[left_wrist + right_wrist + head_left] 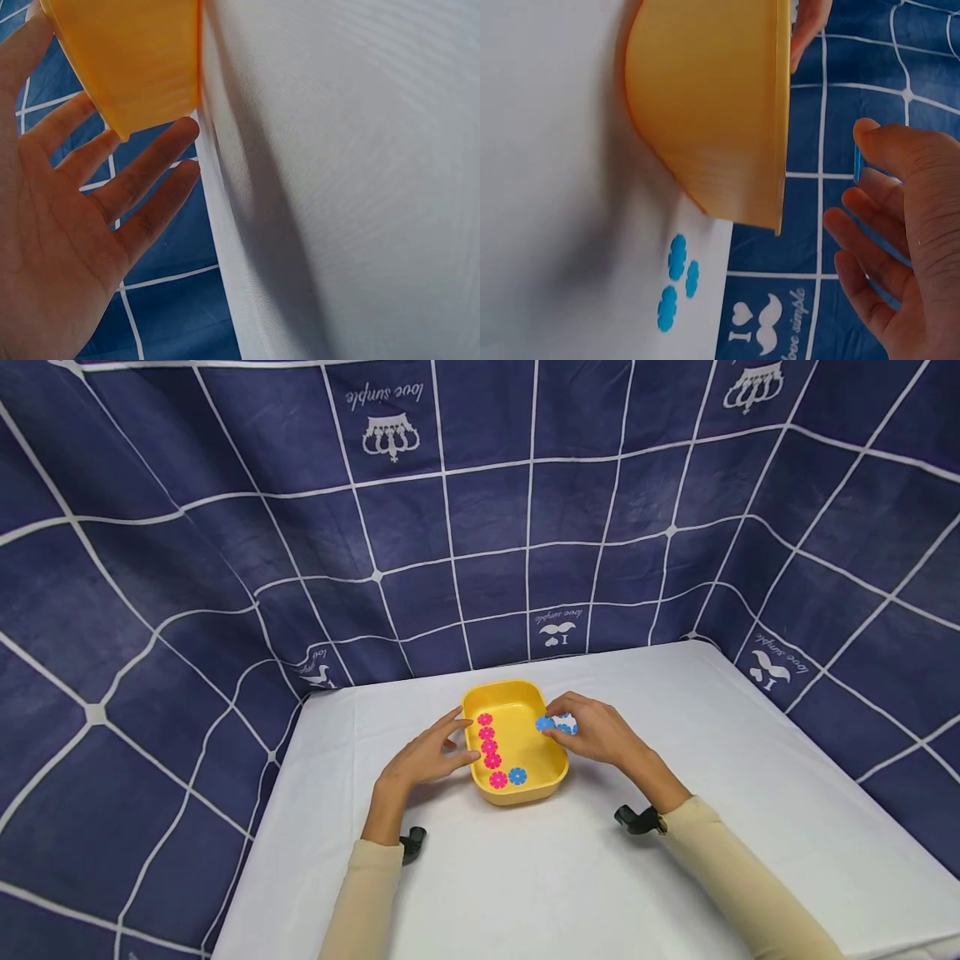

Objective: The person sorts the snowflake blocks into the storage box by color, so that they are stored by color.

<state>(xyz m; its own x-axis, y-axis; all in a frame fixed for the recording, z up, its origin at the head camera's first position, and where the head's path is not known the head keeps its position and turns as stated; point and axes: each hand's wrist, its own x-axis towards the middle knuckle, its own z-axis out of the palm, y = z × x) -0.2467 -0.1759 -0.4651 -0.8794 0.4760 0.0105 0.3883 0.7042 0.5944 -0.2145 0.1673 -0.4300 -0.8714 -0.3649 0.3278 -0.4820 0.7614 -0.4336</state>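
Observation:
A yellow plastic basin [525, 747] sits on the white table. Inside it, several pink flower-shaped discs [489, 747] lie in a column along the left side, and a blue flower-shaped disc [517, 776] lies beside the nearest pink one. My left hand [427, 752] is at the basin's left rim, thumb and fingers spread; in the left wrist view the fingers [142, 176] extend loosely near the outer wall. Over the right rim, my right hand [596, 731] pinches another blue flower-shaped disc [857, 161] between thumb and index finger.
Beyond the basin's right side, three more blue discs [677, 257] lie on the white tablecloth [480, 877], partly hidden by the right hand in the head view. A dark blue curtain [487, 510] with white grid lines hangs around the table's back and sides.

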